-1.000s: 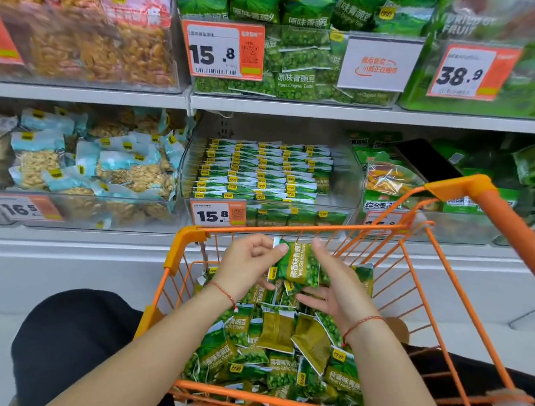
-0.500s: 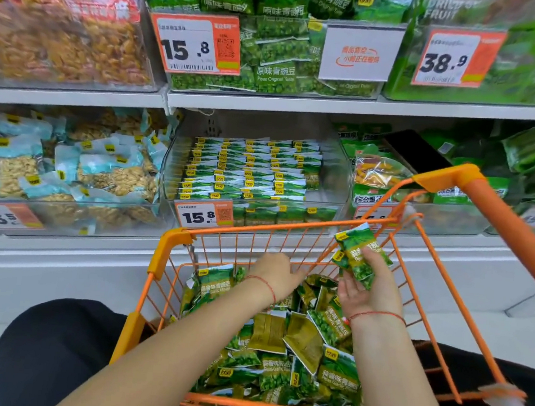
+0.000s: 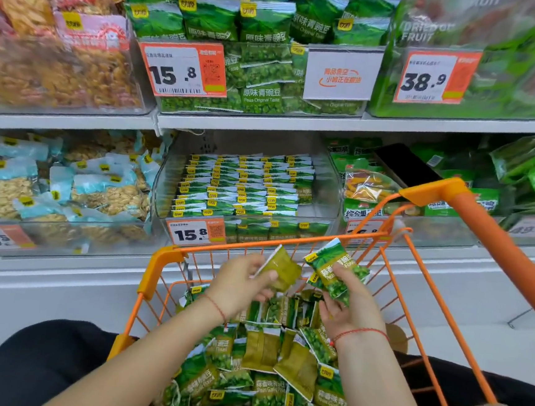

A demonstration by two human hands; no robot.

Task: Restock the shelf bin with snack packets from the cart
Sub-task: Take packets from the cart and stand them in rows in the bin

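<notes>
- The left hand (image 3: pixel 239 286) is raised over the orange wire cart (image 3: pixel 170 259), its thumb and fingers pinching one olive-green packet (image 3: pixel 281 268) that shows its plain back and tilts toward the other hand.
- The right hand (image 3: pixel 352 304) holds a green pea packet (image 3: pixel 334 272) with printed front up, thumb across the face and fingers curled beneath; a second packet seems to lie under it, though I cannot tell for sure.
- The two held packets are just beside each other, above the front part of the cart and below the shelf edge.
- A red thread bracelet sits on each wrist.
- The cart holds a loose heap of pea packets (image 3: pixel 261 374), some face up, some showing olive backs.
- The clear shelf bin (image 3: pixel 325 188) stands on the lower shelf straight ahead, behind the cart's front rim; neat rows of green packets (image 3: pixel 245 184) fill its left and middle, with bare space along its right side.
- An orange price tag (image 3: pixel 195 232) reading 15.8 is clipped to the bin's front.
- To the left is a bin of pale blue nut packets (image 3: pixel 67 185); to the right, mixed green bags (image 3: pixel 368 185).
- The upper shelf carries larger green pea bags (image 3: pixel 262 60) behind another 15.8 tag.
</notes>
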